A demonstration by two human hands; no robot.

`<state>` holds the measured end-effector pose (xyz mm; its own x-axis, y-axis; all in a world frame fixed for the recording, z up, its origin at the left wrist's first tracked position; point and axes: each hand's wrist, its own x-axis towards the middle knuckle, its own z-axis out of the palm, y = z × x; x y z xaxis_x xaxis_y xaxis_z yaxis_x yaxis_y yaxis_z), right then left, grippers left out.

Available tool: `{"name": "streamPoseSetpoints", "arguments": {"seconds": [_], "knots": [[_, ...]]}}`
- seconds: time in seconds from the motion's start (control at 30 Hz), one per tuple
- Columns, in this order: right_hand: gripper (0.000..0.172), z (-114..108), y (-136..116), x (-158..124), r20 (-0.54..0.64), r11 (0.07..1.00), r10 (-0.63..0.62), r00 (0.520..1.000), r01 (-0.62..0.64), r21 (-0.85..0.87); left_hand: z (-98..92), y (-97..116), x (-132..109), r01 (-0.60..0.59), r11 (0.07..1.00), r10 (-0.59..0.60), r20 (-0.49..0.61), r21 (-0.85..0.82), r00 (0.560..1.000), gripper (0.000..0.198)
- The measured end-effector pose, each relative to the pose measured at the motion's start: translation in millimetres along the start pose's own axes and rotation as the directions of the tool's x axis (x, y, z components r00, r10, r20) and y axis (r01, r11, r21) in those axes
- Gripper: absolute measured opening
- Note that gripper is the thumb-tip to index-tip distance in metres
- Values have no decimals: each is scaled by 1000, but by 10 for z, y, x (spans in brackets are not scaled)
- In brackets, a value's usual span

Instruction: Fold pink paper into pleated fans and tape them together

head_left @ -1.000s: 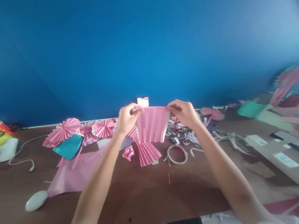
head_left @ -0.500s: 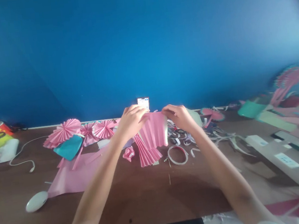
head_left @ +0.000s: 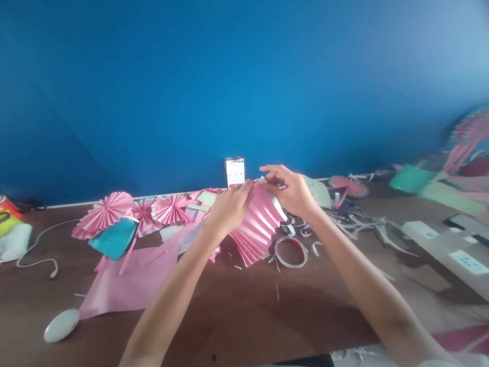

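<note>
A pink pleated paper piece hangs tilted above the brown table, gathered into tight folds at its top. My left hand pinches its upper left edge with closed fingers. My right hand grips the upper right edge, fingers curled round the folds. Both hands sit close together near the table's far middle. A phone stands upright against the blue wall just behind them.
Pink paper fans and a teal sheet lie at the left, with a flat pink sheet and a white mouse nearer me. A tape ring and paper scraps lie right of centre. White strips lie at the right.
My hands have come together, squeezing the spread pink sheet into narrow pleats. The paper has tilted and dropped lower toward the table.
</note>
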<state>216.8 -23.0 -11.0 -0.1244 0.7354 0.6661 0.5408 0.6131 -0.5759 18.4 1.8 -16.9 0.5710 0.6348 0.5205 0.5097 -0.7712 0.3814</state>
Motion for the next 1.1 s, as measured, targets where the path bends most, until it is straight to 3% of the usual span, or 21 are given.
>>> {"name": "streamPoseSetpoints", "arguments": {"seconds": [0.23,0.43,0.5,0.57,0.7,0.87,1.1], "knots": [[30,10,-58,-17,-49,998,-2,999,-1,-56,88,-124,-3,48,968,-22,107,-247,994,51],[29,26,-78,-20,-40,999,-7,999,6,-40,49,-97,-3,86,966,-54,135,-244,989,50],[29,28,-99,-22,-24,1000,-2,1000,2,-26,34,-7,2,51,962,-33,72,-267,997,46],[30,26,-119,-24,-20,1000,-5,1000,5,-20,28,77,7,-30,959,9,-75,-282,997,40],[29,9,-151,-31,-33,999,-11,999,9,-42,26,131,13,-128,951,52,-263,-281,963,32],[29,-5,-182,-35,-27,997,-31,999,29,-76,31,96,20,-137,955,58,-287,-263,956,22],[30,-20,-163,-40,-38,988,-94,995,89,-125,62,113,23,-97,913,-3,-245,-396,969,25]]}}
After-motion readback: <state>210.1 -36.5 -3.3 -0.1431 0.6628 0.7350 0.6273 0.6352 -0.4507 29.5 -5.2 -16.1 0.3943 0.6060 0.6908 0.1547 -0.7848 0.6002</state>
